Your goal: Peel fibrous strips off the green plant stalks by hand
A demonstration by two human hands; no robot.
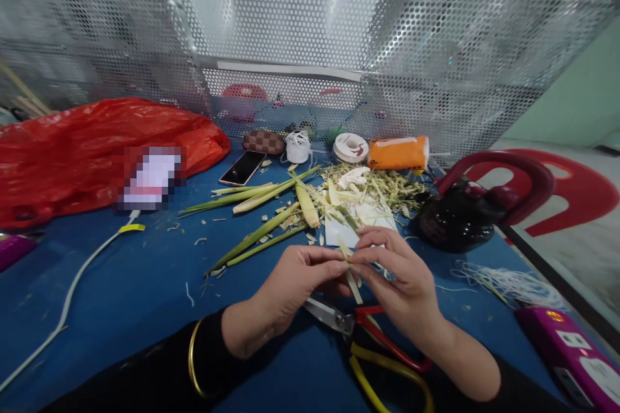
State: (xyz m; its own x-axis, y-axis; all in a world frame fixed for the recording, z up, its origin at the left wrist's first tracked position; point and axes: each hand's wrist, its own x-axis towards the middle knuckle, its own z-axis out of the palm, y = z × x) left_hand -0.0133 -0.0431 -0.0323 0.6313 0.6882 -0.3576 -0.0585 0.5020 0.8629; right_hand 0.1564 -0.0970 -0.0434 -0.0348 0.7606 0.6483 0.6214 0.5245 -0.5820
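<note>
Between my two hands is a pale green leaf strip, pinched near its middle. My left hand grips it between thumb and forefinger. From the other side, the fingertips of my right hand press on the same strip. Under my hands lie scissors with one red and one yellow handle, blades pointing left. Beyond my hands are green leaf stalks, a peeled pale husk piece and a heap of shredded leaf bits, partly over a white sheet.
A dark kettle with a maroon handle stands right, near loose white string and a purple power strip. Left are a red plastic bag and a white cable. A phone, ribbon roll and orange packet lie behind.
</note>
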